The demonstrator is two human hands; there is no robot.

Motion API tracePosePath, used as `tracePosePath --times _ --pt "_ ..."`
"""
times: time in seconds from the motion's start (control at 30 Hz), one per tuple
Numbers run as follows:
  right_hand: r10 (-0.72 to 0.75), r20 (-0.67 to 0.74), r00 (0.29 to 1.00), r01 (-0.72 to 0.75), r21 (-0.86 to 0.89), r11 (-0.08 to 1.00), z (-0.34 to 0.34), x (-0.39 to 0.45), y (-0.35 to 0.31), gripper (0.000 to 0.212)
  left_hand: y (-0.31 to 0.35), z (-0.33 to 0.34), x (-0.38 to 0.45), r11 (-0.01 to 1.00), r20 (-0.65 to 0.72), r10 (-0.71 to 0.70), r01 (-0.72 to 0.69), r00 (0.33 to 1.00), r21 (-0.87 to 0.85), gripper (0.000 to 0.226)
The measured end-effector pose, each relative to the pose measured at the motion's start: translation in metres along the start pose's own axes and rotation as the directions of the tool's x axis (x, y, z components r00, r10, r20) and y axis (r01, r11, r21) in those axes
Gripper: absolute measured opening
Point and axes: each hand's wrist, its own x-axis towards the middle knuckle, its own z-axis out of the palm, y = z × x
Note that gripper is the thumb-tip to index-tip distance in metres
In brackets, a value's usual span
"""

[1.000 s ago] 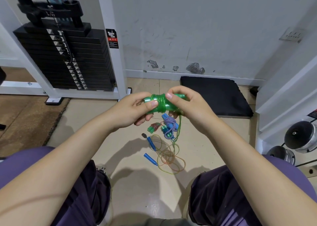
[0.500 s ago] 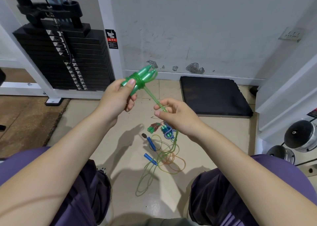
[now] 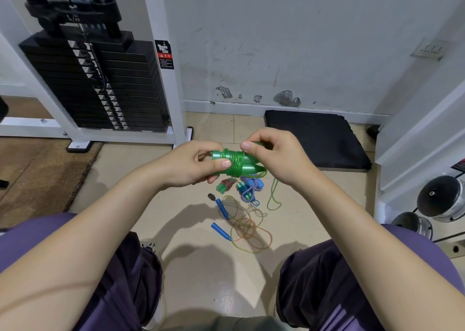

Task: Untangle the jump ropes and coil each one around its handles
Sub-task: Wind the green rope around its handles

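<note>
My left hand (image 3: pixel 193 164) grips a pair of green jump-rope handles (image 3: pixel 236 163) held side by side, with green cord wound tightly round their middle. My right hand (image 3: pixel 274 157) pinches the cord at the top of the wraps; a loose green tail (image 3: pixel 273 197) hangs from there to the floor. Below on the tiles lie a coiled rope with green handles and reddish cord (image 3: pixel 225 185), a coiled blue-and-white braided rope (image 3: pixel 249 191), and a loose yellow-orange rope (image 3: pixel 247 226) with two blue handles (image 3: pixel 222 208).
A black weight stack (image 3: pixel 100 84) in a white frame stands at the left. A black foam mat (image 3: pixel 314 137) lies against the wall. Chrome dumbbell ends (image 3: pixel 437 200) sit at the right. A brown mat (image 3: pixel 37 174) covers the floor at the left. My knees frame the ropes.
My hands came back together in front of me. The green cord that stretched down to the floor is now mostly wound round the handles, leaving a short tail.
</note>
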Motion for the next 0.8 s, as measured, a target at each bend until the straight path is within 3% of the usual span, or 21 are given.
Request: tracePosePath --times 0.27,0.4,0.47,0.53,0.6,0.73,0.8 --pt "-0.004 0.018 1.000 0.000 0.171 0.985 -0.003 -0.001 0.009 0.015 -0.001 0.004 -0.001 0.993 0.031 0.038 -0.034 0.999 -0.110 0.025" --pt "0.079 0.040 0.996 -0.087 0.283 0.955 -0.002 -0.002 0.009 0.020 -0.001 0.007 0.002 0.979 -0.008 0.054 -0.054 0.999 -0.197 0.025" --pt "0.146 0.081 0.986 -0.166 0.441 0.882 0.003 -0.004 0.008 0.021 -0.001 0.009 0.004 0.966 -0.049 0.053 -0.063 0.997 -0.249 0.018" --pt "0.171 0.178 0.969 -0.246 0.645 0.724 0.006 -0.006 0.005 0.021 -0.001 0.010 0.007 0.949 -0.115 0.034 -0.068 0.993 -0.308 0.019" --pt "0.139 0.259 0.956 -0.285 0.698 0.657 0.009 -0.008 0.004 0.027 0.000 0.009 0.009 0.925 -0.198 0.004 -0.079 0.980 -0.371 0.026" --pt "0.142 0.279 0.950 -0.289 0.611 0.737 0.020 -0.009 0.006 0.041 -0.005 0.005 0.013 0.894 -0.348 -0.082 -0.085 0.934 -0.440 0.027" --pt "0.168 0.253 0.953 -0.274 0.479 0.834 0.026 -0.011 0.008 0.035 -0.007 0.001 0.013 0.886 -0.398 -0.130 -0.074 0.908 -0.458 0.024"
